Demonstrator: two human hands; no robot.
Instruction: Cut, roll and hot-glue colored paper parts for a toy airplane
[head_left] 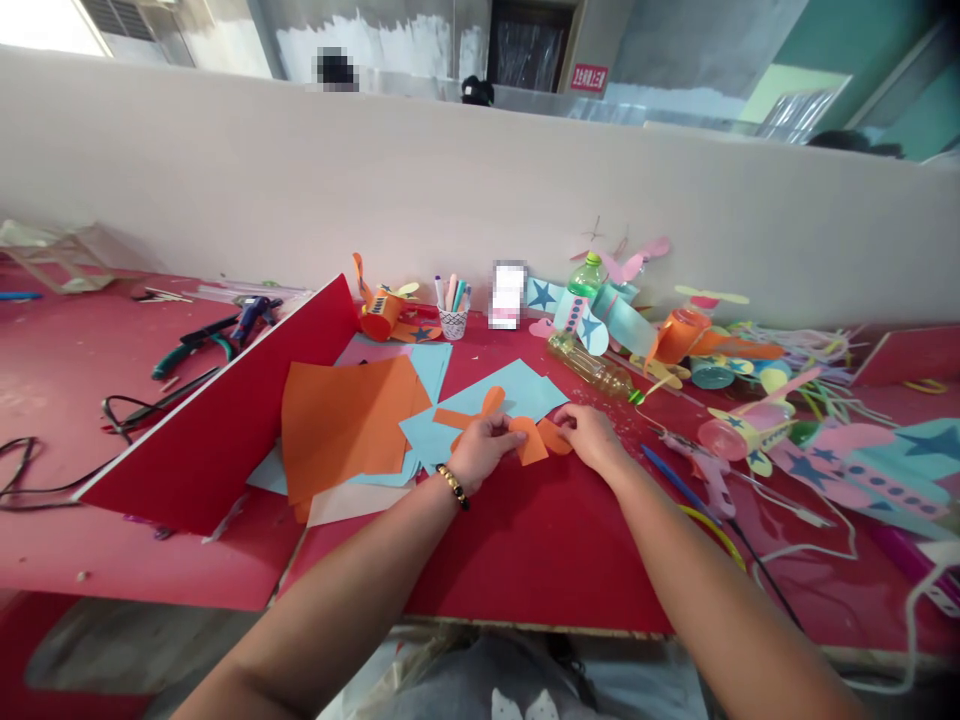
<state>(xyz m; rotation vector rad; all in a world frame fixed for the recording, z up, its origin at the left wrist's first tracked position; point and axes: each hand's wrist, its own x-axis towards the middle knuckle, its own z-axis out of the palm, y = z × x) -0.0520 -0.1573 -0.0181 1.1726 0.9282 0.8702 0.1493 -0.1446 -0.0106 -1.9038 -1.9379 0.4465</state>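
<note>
With its thumb over the edge, my left hand (484, 455) pinches an orange paper cutout with a rounded top (532, 446). My right hand (589, 437) has its fingertips closed on a smaller orange paper piece (555, 438), right beside that cutout. Whether the two pieces are joined, I cannot tell. An orange propeller-shaped cutout (491, 402) lies just beyond my left hand, partly covered by it. Light blue paper sheets (517, 375) spread underneath, and large orange sheets (349, 415) lie to the left.
A red board (225, 420) stands at the left, with pliers (195, 350) behind it. At the back are a cup of markers (453, 320) and a phone (508, 295). To the right are a plastic bottle (592, 366), decorated bottle planes (682, 335) and a pink glue gun (701, 470) with cables.
</note>
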